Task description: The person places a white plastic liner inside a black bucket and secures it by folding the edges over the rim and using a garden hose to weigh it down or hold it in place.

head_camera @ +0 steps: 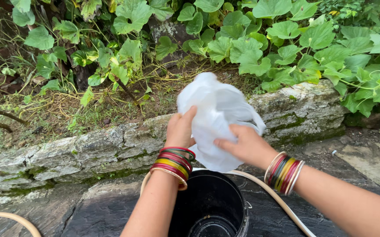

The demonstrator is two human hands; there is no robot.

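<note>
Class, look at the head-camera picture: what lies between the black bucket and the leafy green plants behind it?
In the head view, a low mossy stone wall runs between the black bucket and the leafy green plants.

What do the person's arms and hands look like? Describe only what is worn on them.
Both forearms are bare, with no sleeves or gloves in view. The left hand has a stack of bangles at the wrist in red, green, yellow and gold. The right hand wears a similar stack, with a pale bangle at each end. No rings show on the fingers.

Outdoors in soft daylight. Low mossy stone ledge (89, 149) across the middle, big-leafed green vines (251, 48) behind, dry grass patch (67, 112), wet dark stone paving (106, 210) below.
</note>
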